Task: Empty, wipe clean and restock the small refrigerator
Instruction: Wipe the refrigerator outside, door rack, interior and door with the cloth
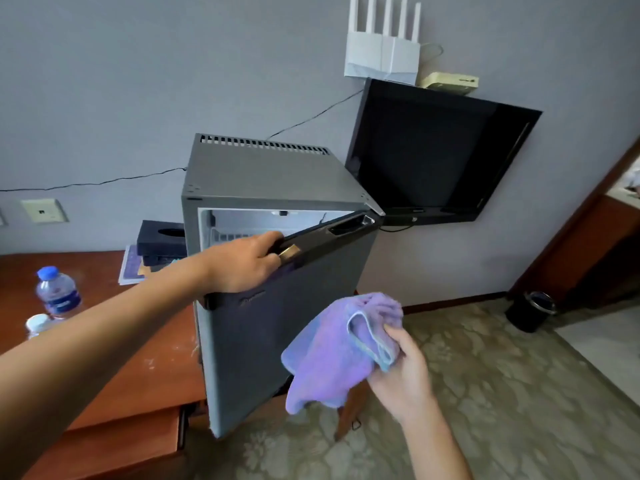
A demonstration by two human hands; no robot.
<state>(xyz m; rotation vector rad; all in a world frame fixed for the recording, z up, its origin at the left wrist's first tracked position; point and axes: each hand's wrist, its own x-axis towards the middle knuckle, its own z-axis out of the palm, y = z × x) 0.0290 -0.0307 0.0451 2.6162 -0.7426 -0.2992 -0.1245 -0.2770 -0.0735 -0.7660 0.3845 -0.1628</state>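
Nearest camera, right hand [403, 362]: pinches bunched purple microfibre cloth [332, 355]; soft, light, limp; best gripped wadded, as now. Cloth hangs just in front of door face.
Beyond, left hand [242, 263]: fingers curled over top edge of mini-fridge door [287, 344], door part open. Door likely stiff, hinged right; top edge gives good purchase.
Mini-fridge [263, 174] on wooden desk [114, 358]; visible interior bare, wire shelf. Water bottles [57, 296] on desk, left, well apart from both hands.

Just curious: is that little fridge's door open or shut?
Partly open: the left hand grips the door top edge, with white interior showing behind.
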